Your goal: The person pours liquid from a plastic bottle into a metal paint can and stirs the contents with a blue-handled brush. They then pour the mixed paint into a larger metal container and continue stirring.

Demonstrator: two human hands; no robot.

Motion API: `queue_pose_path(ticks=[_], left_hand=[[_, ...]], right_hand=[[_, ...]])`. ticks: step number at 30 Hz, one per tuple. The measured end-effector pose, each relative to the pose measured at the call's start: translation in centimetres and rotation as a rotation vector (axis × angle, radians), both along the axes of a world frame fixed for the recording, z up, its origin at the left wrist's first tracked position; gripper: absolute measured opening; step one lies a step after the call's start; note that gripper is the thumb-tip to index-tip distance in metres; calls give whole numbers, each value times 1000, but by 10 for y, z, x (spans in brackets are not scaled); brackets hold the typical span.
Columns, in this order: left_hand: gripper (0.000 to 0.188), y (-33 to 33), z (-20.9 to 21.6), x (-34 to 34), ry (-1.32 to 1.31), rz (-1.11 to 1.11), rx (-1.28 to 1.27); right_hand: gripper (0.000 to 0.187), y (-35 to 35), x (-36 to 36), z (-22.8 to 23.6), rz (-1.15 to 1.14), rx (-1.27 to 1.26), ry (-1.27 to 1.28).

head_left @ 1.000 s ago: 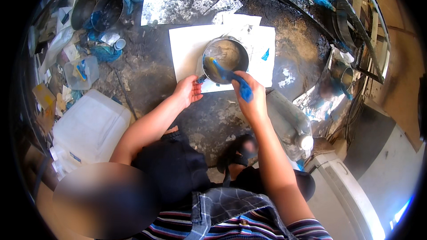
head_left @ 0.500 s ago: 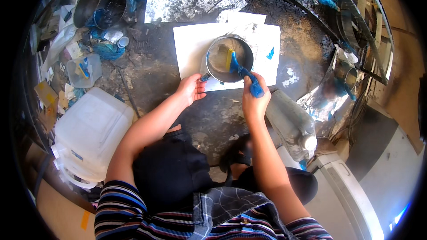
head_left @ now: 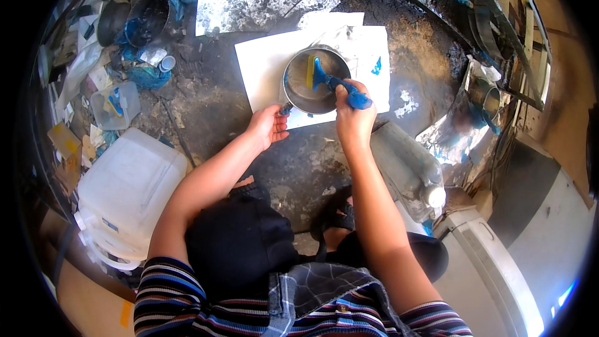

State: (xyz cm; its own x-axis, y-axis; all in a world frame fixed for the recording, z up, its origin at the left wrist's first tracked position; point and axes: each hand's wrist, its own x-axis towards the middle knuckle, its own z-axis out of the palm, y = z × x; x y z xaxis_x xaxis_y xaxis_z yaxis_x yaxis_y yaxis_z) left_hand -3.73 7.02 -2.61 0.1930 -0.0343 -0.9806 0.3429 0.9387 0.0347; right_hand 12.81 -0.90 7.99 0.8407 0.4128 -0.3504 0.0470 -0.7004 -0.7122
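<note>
A round metal pan (head_left: pixel 331 54) rests on white paper sheets (head_left: pixel 256 62) on the dark, stained floor. My left hand (head_left: pixel 269 126) pinches the short dark handle (head_left: pixel 286 109) at the pan's near left side. Reaching over the near right rim, my right hand (head_left: pixel 355 112) is wrapped round a blue-handled brush (head_left: pixel 319 73) with a yellow head. That yellow head is inside the pan, left of its middle. Whether it touches the pan's wall or bottom, I cannot tell.
A large whitish plastic jug (head_left: pixel 134 181) lies at the left, and a clear bottle (head_left: pixel 405 165) at the right. A small clear tub (head_left: pixel 115 105), dark pots (head_left: pixel 150 19) and rubbish crowd the far left. Ink-smeared paper (head_left: pixel 240 9) lies beyond the pan.
The brush has moved left inside the pan, its handle now lying flatter. My right hand shifted slightly forward and left with it. The left hand keeps its hold on the handle.
</note>
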Motion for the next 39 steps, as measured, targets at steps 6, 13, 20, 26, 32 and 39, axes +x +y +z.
queue_pose_path(ticks=[6,13,20,26,32,39], left_hand=[[30,-4,4,5,23,-14,7],[28,-7,-1,-1,0,-23,-26],[34,-3,13,6,-40,-3,-73],[34,-8,-13,-2,-90,85,-70],[33,-4,-5,-2,-104,74,-109],[38,5,14,1,-142,-62,-148]], right_hand=[[24,-4,-2,4,-157,-40,18],[23,-33,-11,53,196,-133,-230],[44,-9,10,39,622,-224,-475],[41,15,-7,32,802,-188,-433],[44,-3,-23,39,871,-202,-310],[39,-7,20,63,729,-219,-379]])
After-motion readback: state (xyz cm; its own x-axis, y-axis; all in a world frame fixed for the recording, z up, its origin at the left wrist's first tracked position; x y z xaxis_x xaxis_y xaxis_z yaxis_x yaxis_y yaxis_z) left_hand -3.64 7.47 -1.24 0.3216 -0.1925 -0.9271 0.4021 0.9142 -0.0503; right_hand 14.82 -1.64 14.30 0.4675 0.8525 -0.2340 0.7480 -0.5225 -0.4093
